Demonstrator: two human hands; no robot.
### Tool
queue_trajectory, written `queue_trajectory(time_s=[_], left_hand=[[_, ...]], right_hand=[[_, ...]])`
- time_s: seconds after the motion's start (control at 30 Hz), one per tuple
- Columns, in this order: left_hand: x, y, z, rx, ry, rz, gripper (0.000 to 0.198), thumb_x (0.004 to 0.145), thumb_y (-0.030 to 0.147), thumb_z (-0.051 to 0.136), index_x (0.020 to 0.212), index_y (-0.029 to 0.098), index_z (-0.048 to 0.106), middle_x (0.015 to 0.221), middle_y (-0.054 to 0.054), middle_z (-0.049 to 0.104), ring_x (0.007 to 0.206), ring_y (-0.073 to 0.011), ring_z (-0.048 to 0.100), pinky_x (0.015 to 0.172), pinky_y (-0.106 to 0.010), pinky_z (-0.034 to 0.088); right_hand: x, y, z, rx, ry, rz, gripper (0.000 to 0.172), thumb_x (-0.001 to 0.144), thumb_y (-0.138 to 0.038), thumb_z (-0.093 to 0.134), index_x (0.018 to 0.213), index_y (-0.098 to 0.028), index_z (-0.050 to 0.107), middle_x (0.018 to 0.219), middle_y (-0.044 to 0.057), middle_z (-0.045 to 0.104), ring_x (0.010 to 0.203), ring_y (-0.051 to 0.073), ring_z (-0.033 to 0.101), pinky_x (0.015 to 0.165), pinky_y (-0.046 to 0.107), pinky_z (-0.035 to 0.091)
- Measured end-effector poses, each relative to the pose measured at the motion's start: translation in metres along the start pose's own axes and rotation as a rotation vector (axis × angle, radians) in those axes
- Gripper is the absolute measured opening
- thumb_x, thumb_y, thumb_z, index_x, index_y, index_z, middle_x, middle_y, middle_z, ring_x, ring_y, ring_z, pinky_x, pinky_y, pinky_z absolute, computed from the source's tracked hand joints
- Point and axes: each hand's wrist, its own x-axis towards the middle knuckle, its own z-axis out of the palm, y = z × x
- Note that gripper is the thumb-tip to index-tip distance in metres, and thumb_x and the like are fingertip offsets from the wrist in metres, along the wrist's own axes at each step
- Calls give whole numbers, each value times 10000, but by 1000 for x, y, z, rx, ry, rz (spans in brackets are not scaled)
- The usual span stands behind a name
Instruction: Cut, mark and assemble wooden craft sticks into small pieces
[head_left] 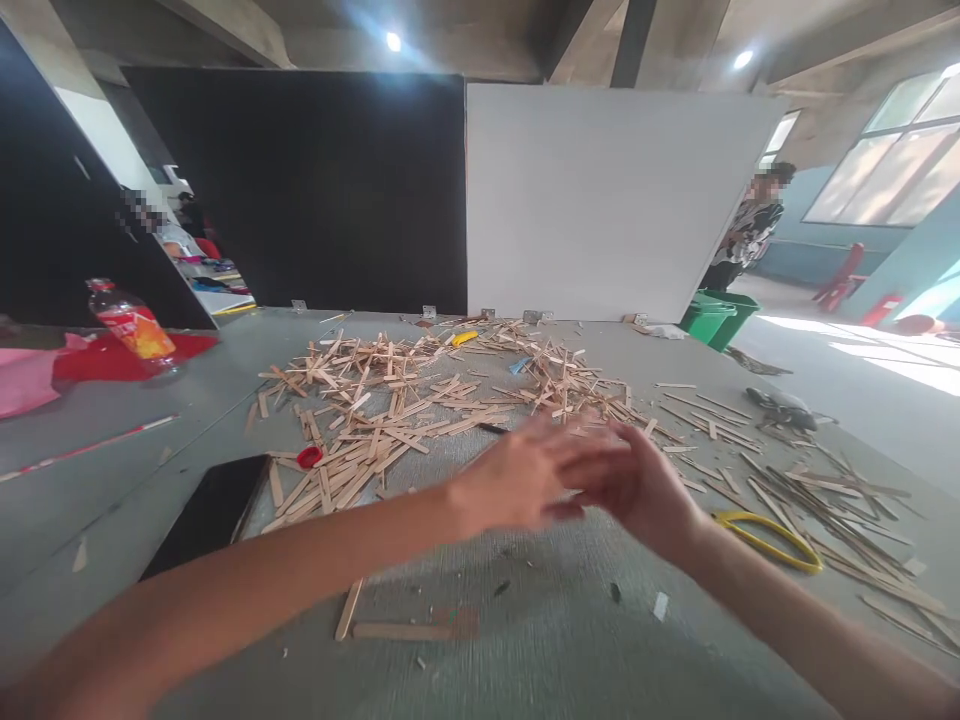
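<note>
My left hand (517,475) and my right hand (649,490) meet above the middle of the table, their fingers overlapping and blurred by motion. The left hand's fingers are stretched out toward the right, and nothing shows in them. Loosely curved, with its fingers apart, the right hand also shows nothing held. Beyond and left of the hands spreads a heap of flat wooden craft sticks (390,410). One stick (401,632) lies apart on the near side of the table, below the left forearm.
A black phone (206,510), a red bottle cap (309,457) and a drink bottle (135,325) are at left. Yellow-handled scissors or pliers (772,545) lie at right among thin sticks (832,500). Black and white panels (600,200) bound the back; a person (750,230) stands beyond.
</note>
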Motion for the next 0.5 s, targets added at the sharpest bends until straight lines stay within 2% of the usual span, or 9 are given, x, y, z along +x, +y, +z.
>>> queue_trajectory(time_s=[0.03, 0.07, 0.13, 0.17, 0.23, 0.3, 0.4, 0.5], left_hand=[[-3, -14, -7, -54, -36, -53, 621, 966, 442, 604, 1557, 406, 421, 1622, -48, 454, 1427, -319, 494, 1103, -471, 452], [-6, -27, -13, -109, -68, -121, 581, 969, 420, 602, 1532, 379, 464, 1601, -67, 481, 1407, -318, 513, 1084, -463, 459], [-9, -48, -21, -172, -106, -221, 503, 975, 377, 595, 1470, 305, 546, 1543, -114, 537, 1358, -325, 550, 1039, -453, 474], [-10, -55, -22, -185, -118, -237, 447, 972, 345, 597, 1410, 258, 604, 1467, -136, 602, 1302, -325, 592, 1006, -437, 487], [-12, -63, -20, -225, -146, -261, 286, 964, 285, 597, 1207, 200, 720, 1198, -123, 742, 1086, -276, 698, 877, -355, 523], [-14, -66, -15, -265, -157, -289, 192, 959, 251, 589, 1026, 183, 755, 967, -80, 771, 881, -219, 719, 739, -285, 512], [-18, -71, -17, -273, -113, -356, 207, 974, 251, 548, 981, 170, 738, 945, -82, 757, 801, -194, 687, 679, -270, 474], [-23, -81, -30, -225, -62, -423, 231, 978, 254, 518, 1004, 152, 723, 967, -96, 740, 803, -197, 662, 721, -294, 455]], right_hand=[[7, -5, -4, 23, 142, -7, 363, 917, -508, 601, 693, -222, 602, 606, 6, 643, 415, 116, 468, 466, 285, 472], [12, -9, -7, 47, 245, -43, 366, 912, -448, 631, 642, -217, 544, 500, -47, 523, 354, 77, 337, 419, 245, 409], [16, -14, -9, 27, 367, -117, 317, 893, -408, 672, 674, -203, 571, 430, -109, 360, 341, 58, 215, 369, 210, 291], [15, -14, -7, -9, 363, -142, 288, 890, -409, 676, 711, -198, 598, 429, -120, 329, 349, 61, 210, 367, 207, 263], [10, -12, -1, -174, 276, -161, 290, 908, -441, 641, 764, -189, 635, 435, -111, 353, 368, 76, 261, 382, 214, 255], [5, -8, 7, -467, 155, -163, 321, 957, -436, 561, 777, -187, 653, 436, -86, 407, 393, 96, 340, 420, 228, 299], [-1, -4, 11, -983, 24, -220, 320, 1008, -353, 485, 838, -190, 701, 505, -36, 540, 448, 122, 451, 471, 251, 341], [1, 1, 0, -1414, -37, -445, 256, 1012, -220, 483, 958, -194, 732, 782, 46, 705, 606, 153, 594, 567, 277, 426]])
